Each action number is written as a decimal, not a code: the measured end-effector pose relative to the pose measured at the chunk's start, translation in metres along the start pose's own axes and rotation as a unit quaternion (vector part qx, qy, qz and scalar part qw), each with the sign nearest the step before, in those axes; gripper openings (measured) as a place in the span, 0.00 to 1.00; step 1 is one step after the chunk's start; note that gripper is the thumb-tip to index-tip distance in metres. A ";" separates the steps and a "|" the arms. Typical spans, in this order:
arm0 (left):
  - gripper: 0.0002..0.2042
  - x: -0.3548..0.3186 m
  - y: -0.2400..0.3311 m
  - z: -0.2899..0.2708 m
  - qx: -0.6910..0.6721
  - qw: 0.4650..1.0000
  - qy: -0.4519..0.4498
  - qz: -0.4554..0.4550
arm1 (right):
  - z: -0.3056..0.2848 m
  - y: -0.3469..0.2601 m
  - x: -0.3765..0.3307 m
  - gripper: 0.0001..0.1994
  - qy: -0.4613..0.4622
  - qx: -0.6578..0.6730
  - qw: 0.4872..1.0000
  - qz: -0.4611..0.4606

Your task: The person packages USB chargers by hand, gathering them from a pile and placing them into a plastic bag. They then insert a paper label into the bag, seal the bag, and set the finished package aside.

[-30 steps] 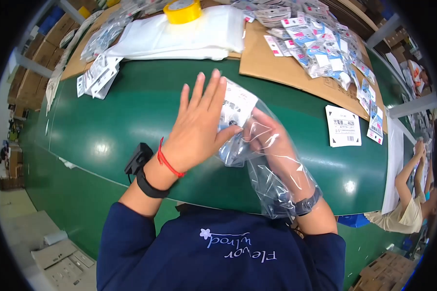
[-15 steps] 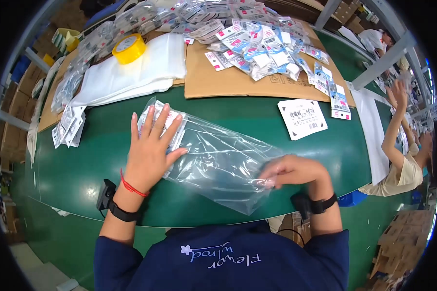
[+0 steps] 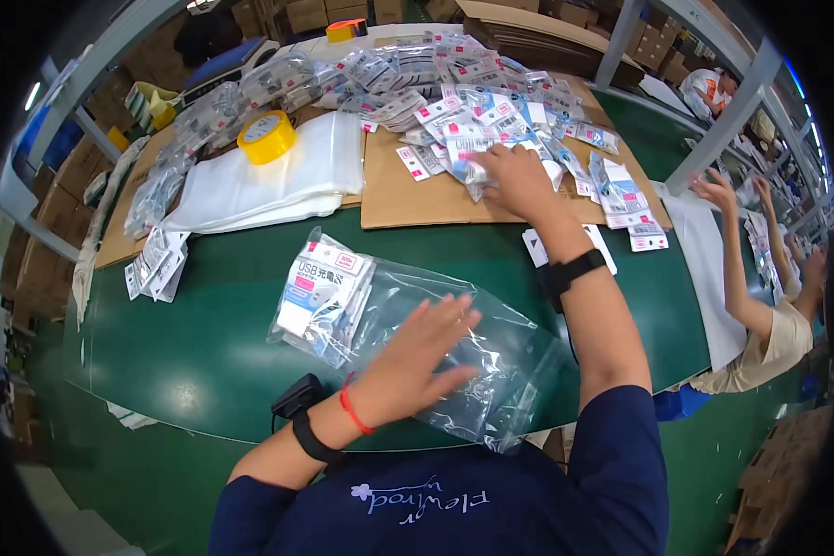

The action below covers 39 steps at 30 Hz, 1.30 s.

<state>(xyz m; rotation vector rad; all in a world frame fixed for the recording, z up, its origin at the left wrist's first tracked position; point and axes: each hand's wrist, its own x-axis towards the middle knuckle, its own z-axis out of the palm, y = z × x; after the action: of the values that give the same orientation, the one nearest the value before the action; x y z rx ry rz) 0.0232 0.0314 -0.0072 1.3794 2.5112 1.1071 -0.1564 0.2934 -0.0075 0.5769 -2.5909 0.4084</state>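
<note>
A long clear plastic bag (image 3: pixel 491 371) lies slantwise on the green table, with several packaged chargers (image 3: pixel 322 298) in its far left end. Over the bag's middle is my left hand (image 3: pixel 419 361), palm down, fingers spread, gripping nothing. Whether it touches the film is unclear. My right hand (image 3: pixel 521 181) reaches out to the pile of packaged chargers (image 3: pixel 551 111) on the cardboard. Its fingers are bent over a packet with a white and blue label (image 3: pixel 473 141); the thumb is mostly hidden. White printed cards (image 3: pixel 602 248) lie partly covered by my right forearm.
A yellow tape roll (image 3: pixel 267 137) rests on stacked plastic sleeves (image 3: pixel 269 185). Grey packets (image 3: pixel 278 79) line the table's far side, and loose cards (image 3: pixel 160 264) lie at left. Metal posts (image 3: pixel 727 116) and a co-worker (image 3: pixel 755 320) are at right.
My right hand has left the bag's near right end and moved up to the packet pile. My left hand has slid right, off the bagged packets. The view has shifted.
</note>
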 end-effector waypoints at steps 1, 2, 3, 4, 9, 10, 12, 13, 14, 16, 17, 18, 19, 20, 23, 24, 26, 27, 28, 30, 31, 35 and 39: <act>0.31 -0.001 -0.004 -0.003 0.000 1.000 0.003 0.000 | -0.010 -0.014 -0.003 0.25 -0.040 -0.031 0.998 0.022; 0.30 -0.002 -0.008 -0.008 -0.187 0.977 0.074 -0.069 | -0.018 -0.028 -0.007 0.25 -0.081 -0.061 0.994 0.045; 0.28 -0.002 -0.012 -0.013 -0.367 0.910 0.140 -0.134 | -0.019 -0.041 -0.012 0.25 -0.023 -0.010 0.999 0.035; 0.28 0.000 -0.017 -0.018 -0.368 0.909 0.139 -0.134 | -0.021 -0.056 -0.017 0.24 0.037 0.041 0.998 0.027; 0.22 0.012 -0.037 -0.036 -0.693 0.637 0.271 -0.203 | -0.030 -0.148 -0.046 0.23 0.005 0.220 0.965 -0.141; 0.21 0.015 -0.039 -0.037 -0.682 0.643 0.286 -0.202 | -0.031 -0.143 -0.045 0.23 0.003 0.219 0.966 -0.136; 0.20 0.013 -0.040 -0.039 -0.668 0.648 0.306 -0.202 | -0.032 -0.118 -0.031 0.24 -0.065 0.290 0.954 -0.045; 0.19 0.012 -0.038 -0.039 -0.679 0.632 0.311 -0.206 | -0.033 -0.103 -0.021 0.24 -0.100 0.323 0.941 -0.002; 0.19 0.012 -0.034 -0.040 -0.692 0.616 0.315 -0.208 | -0.028 -0.076 -0.012 0.23 -0.055 0.235 0.970 0.000; 0.18 0.016 -0.027 -0.034 -0.708 0.598 0.312 -0.209 | -0.012 -0.021 -0.015 0.23 -0.034 0.096 0.995 0.021; 0.18 0.018 -0.023 -0.032 -0.708 0.600 0.310 -0.206 | -0.004 -0.002 -0.022 0.22 -0.057 0.052 0.996 0.036; 0.18 0.018 -0.023 -0.031 -0.708 0.600 0.313 -0.203 | -0.003 -0.003 -0.020 0.22 -0.059 0.052 0.996 0.031; 0.18 0.016 -0.023 -0.031 -0.707 0.600 0.318 -0.198 | -0.005 -0.010 -0.018 0.23 -0.088 0.048 0.994 0.035; 0.18 0.015 -0.023 -0.032 -0.706 0.599 0.325 -0.195 | -0.008 -0.017 -0.016 0.24 -0.116 0.043 0.992 0.040; 0.18 0.008 -0.022 -0.030 -0.705 0.604 0.313 -0.199 | -0.018 -0.026 -0.017 0.25 -0.148 0.196 0.964 0.101; 0.18 0.008 -0.022 -0.030 -0.704 0.602 0.319 -0.199 | -0.023 -0.027 -0.017 0.26 -0.145 0.346 0.913 0.162; 0.18 0.009 -0.020 -0.028 -0.691 0.618 0.293 -0.232 | -0.035 -0.041 -0.018 0.27 -0.145 0.485 0.834 0.220; 0.18 0.009 -0.020 -0.028 -0.683 0.624 0.283 -0.251 | -0.045 -0.060 -0.020 0.28 -0.096 0.528 0.823 0.184; 0.18 0.009 -0.020 -0.028 -0.683 0.620 0.289 -0.256 | -0.054 -0.079 -0.022 0.29 -0.046 0.569 0.808 0.148; 0.18 0.011 -0.021 -0.030 -0.708 0.616 0.253 -0.236 | -0.068 -0.109 -0.031 0.29 -0.059 0.429 0.901 0.028; 0.18 0.011 -0.019 -0.033 -0.720 0.615 0.232 -0.225 | -0.073 -0.121 -0.037 0.30 -0.058 0.267 0.957 -0.094; 0.19 0.020 -0.008 -0.048 -0.757 0.604 0.160 -0.191 | -0.079 -0.140 -0.063 0.29 -0.113 0.112 0.976 -0.150; 0.23 0.016 -0.008 -0.033 -0.587 0.757 0.162 -0.237 | -0.077 -0.139 -0.077 0.27 -0.081 0.166 0.975 -0.124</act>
<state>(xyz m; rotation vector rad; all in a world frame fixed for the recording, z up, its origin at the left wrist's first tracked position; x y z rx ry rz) -0.0044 0.0224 0.0171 0.1821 1.4190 2.2320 -0.0026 0.2269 0.0464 1.0761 -2.5715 0.7419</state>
